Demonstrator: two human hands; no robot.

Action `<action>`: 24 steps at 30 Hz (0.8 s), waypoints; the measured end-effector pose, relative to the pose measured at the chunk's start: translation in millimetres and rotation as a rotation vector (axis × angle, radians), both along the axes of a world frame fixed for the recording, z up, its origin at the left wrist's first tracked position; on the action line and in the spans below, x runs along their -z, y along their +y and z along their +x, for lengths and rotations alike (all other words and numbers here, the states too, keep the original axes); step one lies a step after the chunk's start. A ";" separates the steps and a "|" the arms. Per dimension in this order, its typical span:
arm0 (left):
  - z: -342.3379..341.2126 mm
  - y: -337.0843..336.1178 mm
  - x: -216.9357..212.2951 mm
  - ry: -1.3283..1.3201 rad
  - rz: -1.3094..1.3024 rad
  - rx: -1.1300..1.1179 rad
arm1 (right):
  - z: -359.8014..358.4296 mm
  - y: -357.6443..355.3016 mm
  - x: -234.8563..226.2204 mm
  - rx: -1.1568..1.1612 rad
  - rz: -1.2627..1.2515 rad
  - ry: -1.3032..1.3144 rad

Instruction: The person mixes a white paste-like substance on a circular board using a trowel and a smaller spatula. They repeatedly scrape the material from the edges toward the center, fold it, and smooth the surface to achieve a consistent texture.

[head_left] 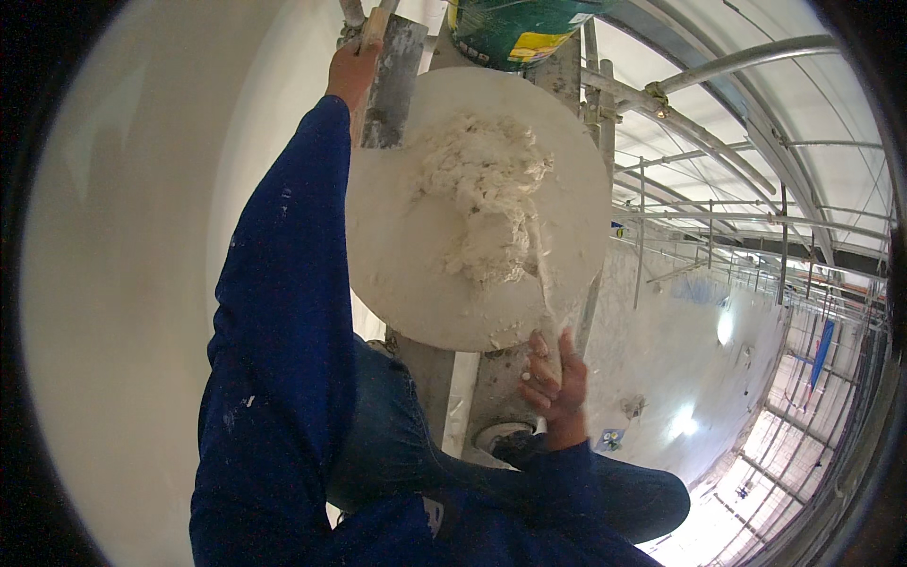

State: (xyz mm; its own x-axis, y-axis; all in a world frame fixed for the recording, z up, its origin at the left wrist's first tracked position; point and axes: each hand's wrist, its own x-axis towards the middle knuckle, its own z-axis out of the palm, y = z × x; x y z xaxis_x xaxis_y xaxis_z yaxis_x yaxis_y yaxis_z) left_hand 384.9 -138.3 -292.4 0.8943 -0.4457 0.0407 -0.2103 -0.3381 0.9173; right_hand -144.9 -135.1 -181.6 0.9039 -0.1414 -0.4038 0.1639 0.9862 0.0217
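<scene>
At the upper left, my left hand (353, 72) is closed around the handle of a plastering trowel (395, 85). Its flat grey blade overlaps the upper left edge of a round white board (397, 274). A heap of wet off-white plaster (487, 175) covers the middle of the board. Below the board's lower right edge, my right hand (559, 392) grips a long, narrow, plaster-coated tool (543, 283). It runs up along the right side of the heap; seen edge-on, its exact kind is unclear.
A green bucket (477, 33) with a yellow patch stands beyond the board. Scaffold tubes (718, 71) cross the upper right. A smooth pale wall (123, 283) curves along the left. Planks (425, 378) lie beneath the board, near my bent legs (397, 425).
</scene>
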 end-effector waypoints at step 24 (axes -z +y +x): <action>-168.6 237.2 -241.4 0.034 0.547 0.095 | 98.9 -390.7 136.6 -1.170 -1.738 0.621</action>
State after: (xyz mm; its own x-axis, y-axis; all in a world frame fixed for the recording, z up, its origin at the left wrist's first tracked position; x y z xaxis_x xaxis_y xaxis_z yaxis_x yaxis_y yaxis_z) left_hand 216.2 99.0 -51.0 0.8459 -0.4726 -0.2473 -0.2365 -0.7479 0.6203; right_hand -46.0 -525.8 -318.3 0.6700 -0.2221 -0.7083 -0.7233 -0.4099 -0.5557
